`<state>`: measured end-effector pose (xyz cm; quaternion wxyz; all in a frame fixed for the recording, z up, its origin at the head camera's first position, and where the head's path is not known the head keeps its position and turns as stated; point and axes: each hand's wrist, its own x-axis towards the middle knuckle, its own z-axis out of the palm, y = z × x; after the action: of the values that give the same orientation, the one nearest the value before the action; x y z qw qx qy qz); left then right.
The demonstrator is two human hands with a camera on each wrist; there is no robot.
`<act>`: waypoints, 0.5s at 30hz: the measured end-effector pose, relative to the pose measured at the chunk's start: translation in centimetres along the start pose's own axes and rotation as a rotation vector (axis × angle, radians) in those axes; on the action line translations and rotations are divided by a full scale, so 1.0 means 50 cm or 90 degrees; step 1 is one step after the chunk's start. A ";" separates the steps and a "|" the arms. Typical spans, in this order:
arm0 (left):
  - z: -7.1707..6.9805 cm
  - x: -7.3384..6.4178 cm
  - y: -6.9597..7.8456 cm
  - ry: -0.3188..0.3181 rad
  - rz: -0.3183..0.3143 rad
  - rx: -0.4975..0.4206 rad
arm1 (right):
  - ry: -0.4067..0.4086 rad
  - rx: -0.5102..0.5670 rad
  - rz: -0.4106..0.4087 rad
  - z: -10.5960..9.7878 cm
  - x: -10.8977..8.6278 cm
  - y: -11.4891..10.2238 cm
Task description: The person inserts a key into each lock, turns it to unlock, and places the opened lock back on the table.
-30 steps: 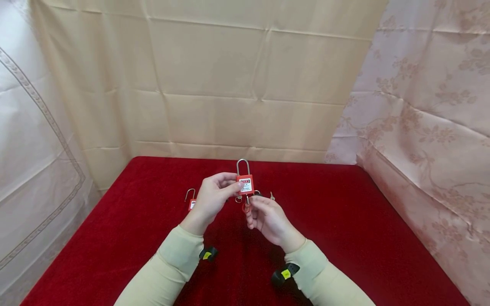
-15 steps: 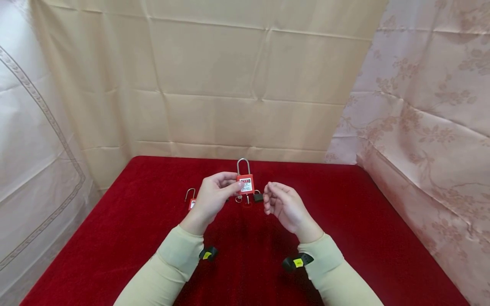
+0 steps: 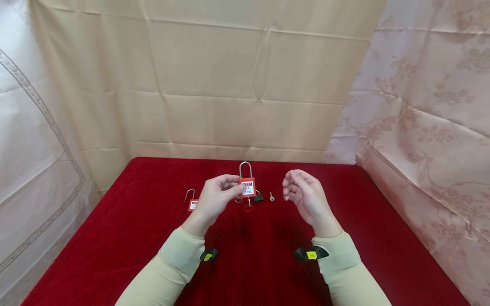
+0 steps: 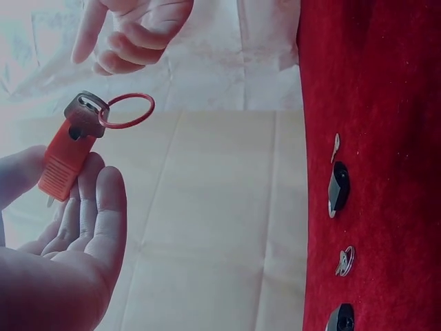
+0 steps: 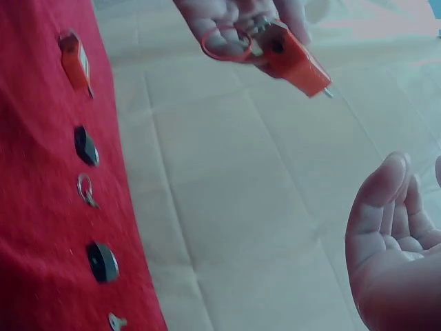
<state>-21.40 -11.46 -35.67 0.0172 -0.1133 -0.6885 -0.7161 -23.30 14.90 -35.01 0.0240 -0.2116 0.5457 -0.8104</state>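
My left hand (image 3: 215,199) holds a red padlock (image 3: 248,187) up over the table, thumb on its white label and fingers behind. Its long steel shackle points upward. A key (image 4: 86,116) with a red ring (image 4: 134,124) sits in the bottom of the body. To the right, my right hand (image 3: 308,197) is raised with its fingers loosely bent and nothing between them. The right wrist view also shows this hand (image 5: 393,255) apart from the padlock.
On the red cloth-covered table (image 3: 153,238) lie a second red padlock (image 3: 193,205) with its shackle up, a black padlock (image 3: 258,196) and a small key (image 3: 272,196). The right wrist view adds another black padlock (image 5: 87,146) and a key on a ring (image 5: 85,187).
My right hand has let go of the key at the padlock's bottom and moved away to the right. The key stays in the padlock, which my left hand keeps holding in nearly the same place.
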 end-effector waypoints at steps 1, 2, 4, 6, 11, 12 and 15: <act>0.001 0.000 -0.001 0.001 -0.002 0.003 | 0.012 -0.011 -0.006 -0.003 0.001 -0.002; 0.001 -0.001 -0.002 -0.001 -0.003 0.007 | 0.025 -0.025 -0.011 -0.005 0.001 -0.003; 0.003 -0.001 -0.002 -0.006 -0.004 0.013 | 0.052 -0.058 -0.019 -0.008 0.002 -0.006; 0.004 -0.002 -0.003 -0.010 -0.006 0.014 | 0.076 -0.092 -0.029 -0.009 0.001 -0.010; 0.011 -0.003 -0.007 -0.031 -0.001 0.015 | 0.099 -0.166 -0.061 -0.009 0.000 -0.014; 0.012 -0.003 -0.008 -0.034 -0.001 0.014 | 0.098 -0.177 -0.067 -0.009 0.000 -0.014; 0.017 -0.003 -0.010 -0.042 -0.001 0.015 | 0.091 -0.213 -0.085 -0.007 0.001 -0.013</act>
<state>-21.24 -10.60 -36.18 -0.0044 -0.1360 -0.6969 -0.7042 -23.34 15.47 -34.52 -0.1042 -0.1905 0.6577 -0.7213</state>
